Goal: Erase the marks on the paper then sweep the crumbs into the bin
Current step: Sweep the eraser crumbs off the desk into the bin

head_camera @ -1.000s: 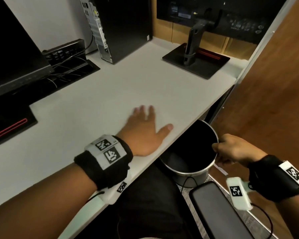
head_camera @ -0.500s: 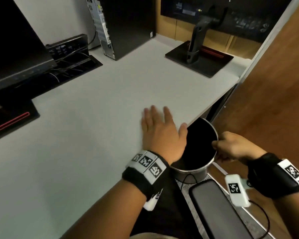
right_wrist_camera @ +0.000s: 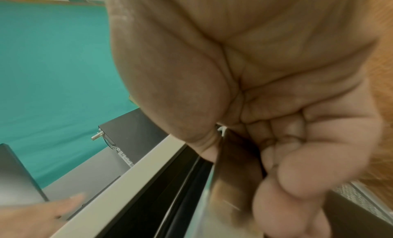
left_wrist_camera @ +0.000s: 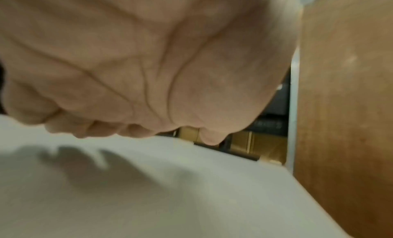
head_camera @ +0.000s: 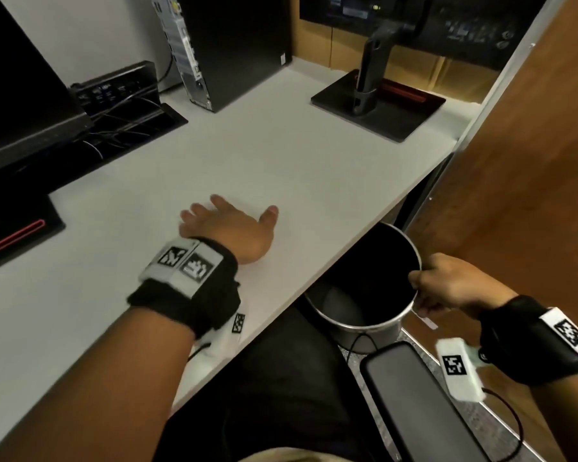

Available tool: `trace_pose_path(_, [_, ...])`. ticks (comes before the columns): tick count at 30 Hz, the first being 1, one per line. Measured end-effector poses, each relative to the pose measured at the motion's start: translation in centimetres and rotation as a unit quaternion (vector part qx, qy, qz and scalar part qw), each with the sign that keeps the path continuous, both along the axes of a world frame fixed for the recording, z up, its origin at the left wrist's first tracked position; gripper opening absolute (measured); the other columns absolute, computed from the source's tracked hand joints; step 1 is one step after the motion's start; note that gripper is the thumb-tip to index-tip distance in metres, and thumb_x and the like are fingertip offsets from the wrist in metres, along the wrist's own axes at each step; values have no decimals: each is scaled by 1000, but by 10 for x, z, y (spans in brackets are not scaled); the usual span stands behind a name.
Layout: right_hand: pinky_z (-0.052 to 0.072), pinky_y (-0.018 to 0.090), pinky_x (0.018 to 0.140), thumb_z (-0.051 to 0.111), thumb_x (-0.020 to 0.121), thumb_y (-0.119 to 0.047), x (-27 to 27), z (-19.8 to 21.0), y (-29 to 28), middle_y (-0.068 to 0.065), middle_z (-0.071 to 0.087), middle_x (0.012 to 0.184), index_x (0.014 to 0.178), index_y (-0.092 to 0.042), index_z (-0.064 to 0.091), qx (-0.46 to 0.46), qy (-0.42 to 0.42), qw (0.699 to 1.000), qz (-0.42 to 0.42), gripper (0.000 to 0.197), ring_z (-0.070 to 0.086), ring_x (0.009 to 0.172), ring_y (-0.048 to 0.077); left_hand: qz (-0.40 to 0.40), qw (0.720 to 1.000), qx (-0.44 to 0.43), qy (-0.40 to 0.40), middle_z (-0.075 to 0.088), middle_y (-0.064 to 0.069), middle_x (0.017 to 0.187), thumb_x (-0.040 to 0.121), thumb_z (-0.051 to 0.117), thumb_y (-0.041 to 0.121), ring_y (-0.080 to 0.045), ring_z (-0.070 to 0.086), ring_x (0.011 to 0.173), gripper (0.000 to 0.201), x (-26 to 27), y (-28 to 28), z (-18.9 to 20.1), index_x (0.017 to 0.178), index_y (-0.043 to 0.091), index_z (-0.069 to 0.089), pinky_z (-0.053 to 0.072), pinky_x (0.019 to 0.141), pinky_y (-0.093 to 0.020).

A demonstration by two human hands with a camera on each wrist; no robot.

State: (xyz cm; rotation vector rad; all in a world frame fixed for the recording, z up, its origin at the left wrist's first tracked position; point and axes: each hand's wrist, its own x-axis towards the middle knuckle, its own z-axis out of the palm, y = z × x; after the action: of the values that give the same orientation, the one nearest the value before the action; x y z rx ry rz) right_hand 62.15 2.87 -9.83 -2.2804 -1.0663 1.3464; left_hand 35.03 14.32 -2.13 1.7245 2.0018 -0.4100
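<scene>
A round metal bin [head_camera: 367, 321] with a dark inside hangs just below the front edge of the white desk [head_camera: 281, 155]. My right hand [head_camera: 447, 285] pinches its rim on the right side; the right wrist view shows thumb and fingers [right_wrist_camera: 282, 179] curled round the thin metal rim [right_wrist_camera: 217, 182]. My left hand [head_camera: 227, 228] lies palm down on the desk, fingers straight and spread, left of the bin. The left wrist view shows the palm [left_wrist_camera: 149, 65] just above the desk surface. No paper, eraser or crumbs can be made out.
A computer tower [head_camera: 221, 45] and a monitor stand [head_camera: 377, 95] sit at the back of the desk. A monitor [head_camera: 20, 95] and a cable box [head_camera: 121, 88] are at the left. A wooden panel [head_camera: 521, 168] closes the right side. A chair armrest [head_camera: 421, 405] lies below the bin.
My left hand swept right to the desk edge over the bin, then drew back left onto the desk. The right hand has kept its grip on the bin rim.
</scene>
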Motion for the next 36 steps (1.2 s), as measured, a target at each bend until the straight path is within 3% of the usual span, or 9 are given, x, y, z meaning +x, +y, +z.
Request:
trace_pose_path(4, [61,52,70,48,98,-9,-4,0,4,27,73,71,84,20,67,6,-8,1000,1,37,72,79,49,-141,989,-35,-30,-20,-24,163,88,17,85,-42,-17,151,109,30,-16,-12,158,7,-14,-3,124,-51])
trace_pose_path(8, [59,60,73,47,99,-9,-4,2,4,27,74,72,86,16,69,8,-7,1000,7,35,73,79,49,-333,920,-79,-192,-18,-11,167,96,15,73,-26,-19,153,91,60,-65,-8,160,13,-10,-4,124,-43])
trace_pose_path(11, [59,59,72,48,98,-10,-3,2,3,28,73,73,87,18,68,11,-12,1000,12,36,72,78,49,-322,909,-7,-265,-8,-3,169,100,17,66,-17,-10,155,80,60,-65,4,162,18,-1,0,125,-40])
trace_pose_path(16, [58,40,62,46,100,-8,-2,1,-4,30,73,76,88,19,67,10,-6,1000,7,36,73,75,47,-180,982,11,-54,-24,-28,161,93,20,77,-43,-23,149,100,63,-46,-21,158,10,-16,-9,123,-52])
trace_pose_path(21, [53,31,54,45,102,-8,-2,4,-3,31,72,76,91,17,68,18,10,1000,6,35,69,64,34,-357,908,81,-203,-16,-20,166,95,24,74,-33,-20,152,95,90,-80,-37,160,15,-12,-7,123,-46])
trace_pose_path(28, [54,32,55,46,101,-10,2,-1,-1,31,73,78,88,17,68,8,-8,1000,17,36,70,65,36,-295,941,120,-117,-15,-25,164,97,29,69,-39,-18,152,97,115,-47,-50,159,5,-11,-5,124,-50])
trace_pose_path(32, [51,33,54,47,99,-5,12,-2,0,28,71,70,82,13,68,15,16,1000,15,32,68,58,32,-438,873,147,-160,1,-20,167,99,28,67,-35,0,154,92,119,-64,-61,160,5,-1,10,125,-49])
trace_pose_path(34, [46,30,49,54,94,-8,17,-3,3,21,63,56,73,10,65,19,21,999,21,29,59,46,27,-460,845,138,-236,13,-14,167,100,30,63,-32,19,152,85,116,-78,-64,161,8,7,29,119,-49])
trace_pose_path(36, [44,29,47,57,88,-12,18,-3,6,21,59,55,70,9,63,19,17,999,25,28,55,41,24,-445,830,196,-274,22,-15,165,101,28,59,-32,22,151,79,111,-83,-67,159,7,19,28,120,-48])
